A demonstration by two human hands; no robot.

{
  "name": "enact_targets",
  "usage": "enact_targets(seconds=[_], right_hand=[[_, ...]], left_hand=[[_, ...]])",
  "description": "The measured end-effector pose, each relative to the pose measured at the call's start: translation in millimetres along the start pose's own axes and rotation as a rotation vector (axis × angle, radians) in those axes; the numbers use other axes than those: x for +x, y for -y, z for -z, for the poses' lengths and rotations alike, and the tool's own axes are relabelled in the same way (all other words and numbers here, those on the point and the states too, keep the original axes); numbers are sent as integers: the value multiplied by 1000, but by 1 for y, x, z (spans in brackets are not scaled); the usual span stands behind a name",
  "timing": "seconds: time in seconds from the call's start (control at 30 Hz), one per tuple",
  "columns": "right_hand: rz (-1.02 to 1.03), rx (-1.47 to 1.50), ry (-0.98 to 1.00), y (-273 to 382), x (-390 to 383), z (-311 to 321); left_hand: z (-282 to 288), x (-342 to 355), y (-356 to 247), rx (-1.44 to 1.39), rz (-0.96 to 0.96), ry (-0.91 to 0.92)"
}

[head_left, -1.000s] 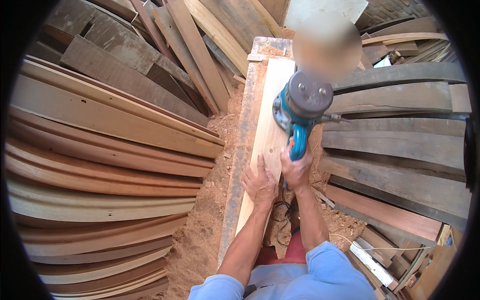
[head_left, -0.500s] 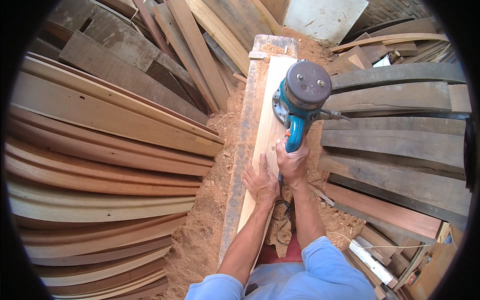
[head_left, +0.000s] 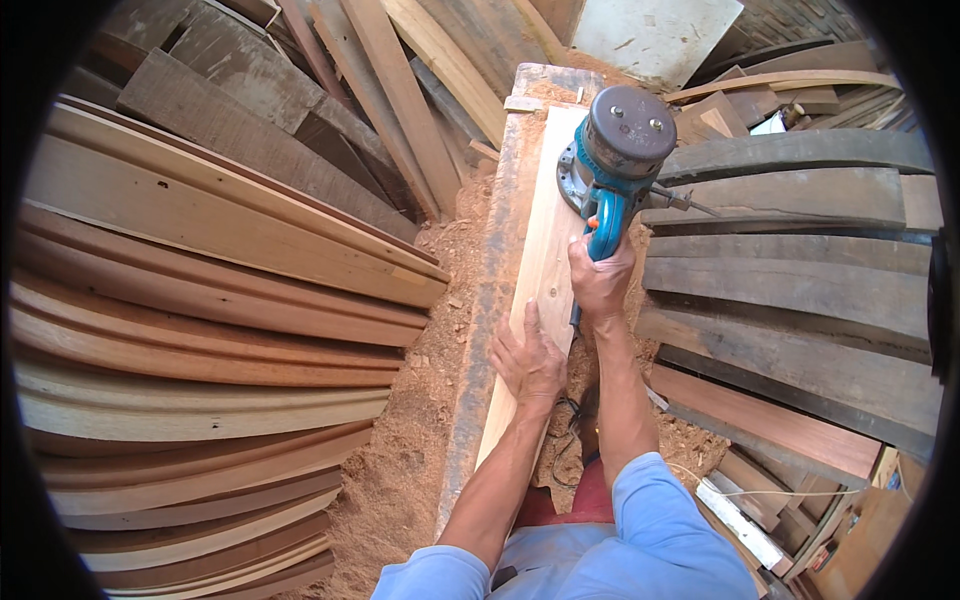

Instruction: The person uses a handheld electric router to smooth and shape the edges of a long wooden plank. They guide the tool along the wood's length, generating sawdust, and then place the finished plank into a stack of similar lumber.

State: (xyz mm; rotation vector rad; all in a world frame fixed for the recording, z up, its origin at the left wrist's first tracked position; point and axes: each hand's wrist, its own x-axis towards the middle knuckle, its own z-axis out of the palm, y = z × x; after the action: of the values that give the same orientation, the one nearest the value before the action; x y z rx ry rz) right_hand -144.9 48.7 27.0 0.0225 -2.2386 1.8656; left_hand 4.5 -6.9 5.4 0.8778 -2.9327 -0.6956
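A teal power router with a dark grey round top [head_left: 628, 132] sits on a long pale board [head_left: 537, 263] near its far end, over the right edge. My right hand [head_left: 603, 275] is closed around the router's teal handle. Lower down, my left hand [head_left: 528, 362] rests on the board with its fingers extended and apart, pointing up along it. The board lies on a weathered, dust-covered bench [head_left: 496, 230]. A dark power cord [head_left: 568, 425] hangs below the router beside my forearms.
Stacked curved planks [head_left: 215, 315] line my left. Grey boards [head_left: 785, 270] are piled on my right. Loose timber [head_left: 420, 120] and a white sheet [head_left: 645, 35] lie beyond the bench. Sawdust [head_left: 385, 480] covers the floor between the bench and the left stack.
The router and my right hand have moved farther up the board and slightly rightward. My left hand has also shifted a little up and to the right.
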Motion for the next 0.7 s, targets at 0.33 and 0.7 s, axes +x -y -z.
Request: enact_targets(seconds=[0.33, 0.7], right_hand=[[32, -4, -7, -10, 47, -8], [161, -97, -35, -27, 116, -24]], left_hand=[[0, 1, -1, 20, 3, -14], [-1, 2, 0, 33, -18, -51]])
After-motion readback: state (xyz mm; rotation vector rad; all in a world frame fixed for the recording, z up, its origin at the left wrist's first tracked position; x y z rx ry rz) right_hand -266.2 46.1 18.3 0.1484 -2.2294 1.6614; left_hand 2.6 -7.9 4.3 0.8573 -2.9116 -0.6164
